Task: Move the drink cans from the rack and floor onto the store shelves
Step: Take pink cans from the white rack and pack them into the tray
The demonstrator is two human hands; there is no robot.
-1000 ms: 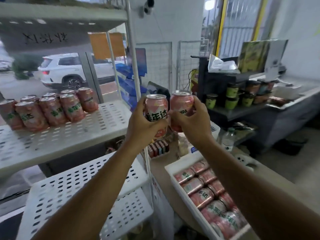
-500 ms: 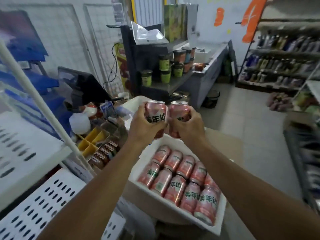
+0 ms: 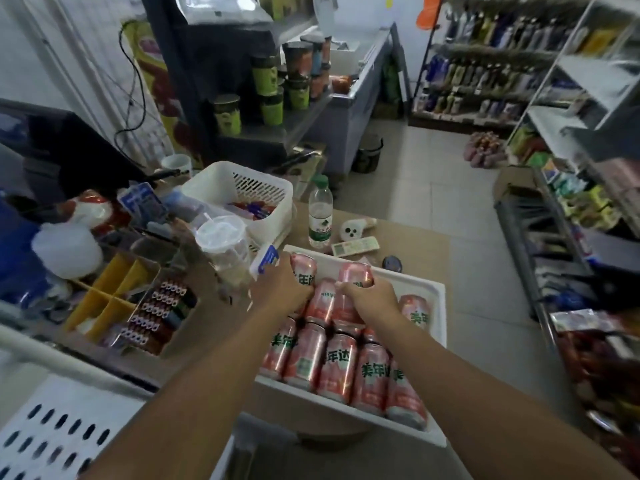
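Observation:
A white tray [image 3: 437, 293] on a brown counter holds several pink drink cans [image 3: 337, 367] with green lettering, lying on their sides. My left hand [image 3: 282, 289] grips one pink can [image 3: 304, 271] at the tray's far left corner. My right hand [image 3: 372, 301] grips another pink can [image 3: 355, 276] just to the right of it, over the far row of cans. Both cans sit low, at the level of the tray's cans. A white perforated shelf [image 3: 52, 434] shows at the bottom left.
A white basket [image 3: 239, 188], a clear lidded cup [image 3: 221, 237], a water bottle [image 3: 320, 213] and a remote [image 3: 355, 245] stand beyond the tray. Lighter boxes [image 3: 156, 313] lie to the left. Stocked store shelves [image 3: 571, 168] line the right, across a tiled floor [image 3: 450, 188].
My view swung right and down, away from the white shelf with cans. Both hands, each still holding a can, dropped from chest height to the tray.

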